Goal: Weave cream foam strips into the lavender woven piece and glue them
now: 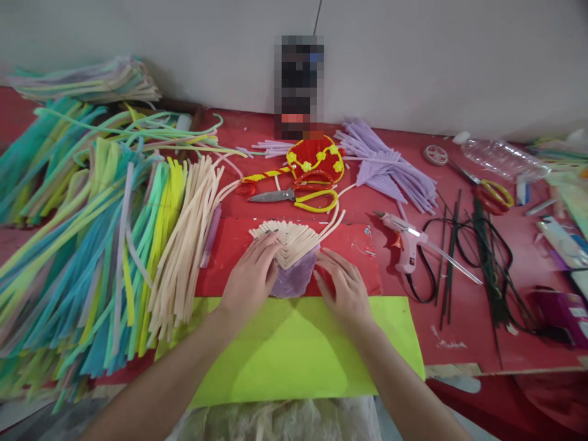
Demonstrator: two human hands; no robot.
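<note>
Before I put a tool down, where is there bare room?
The widest free patch is the lime-green sheet, between the forearms, nearer than the left hand and right hand. A smaller, white-smeared patch of red tabletop lies between that sheet and the dark stems. Crowded: the left side, under strip bundles, and behind the cream-and-lilac piece, around the scissors.

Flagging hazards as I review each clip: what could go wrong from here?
The cream strips under the left hand might slip out of their V pattern if nudged. The glue gun lying beyond the right hand could be bumped; if hot, which cannot be seen, it might burn.
</note>
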